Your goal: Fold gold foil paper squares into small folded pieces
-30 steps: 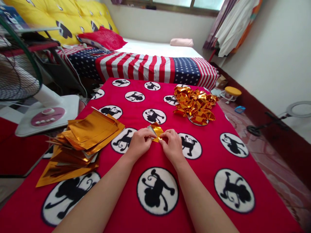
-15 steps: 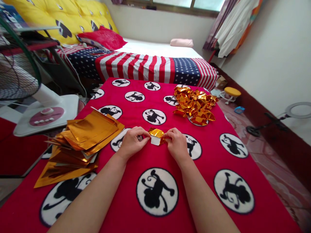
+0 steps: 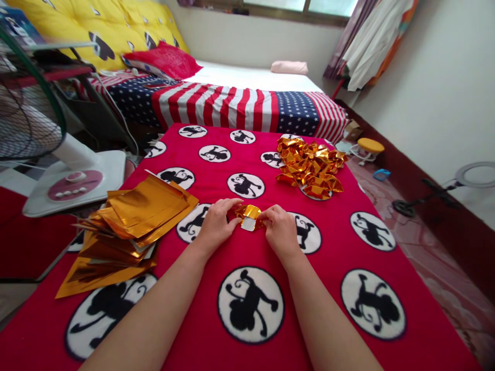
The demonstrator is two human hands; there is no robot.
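Head view:
- Left hand (image 3: 217, 222): thumb and fingers pinch the left end of a small folded gold foil piece (image 3: 249, 217).
- Right hand (image 3: 281, 230): fingertips grasp the right end of the same piece; a pale face of it shows toward the wearer.
- Position of the piece: between the two hands, over the red cloth (image 3: 309, 288) printed with black figures in white circles.
- Stack of flat gold sheets (image 3: 149, 211): on the cloth, left of the left hand, its layers fanned unevenly.
- Heap of folded gold pieces (image 3: 311, 165): on the cloth, beyond the right hand and to its right.
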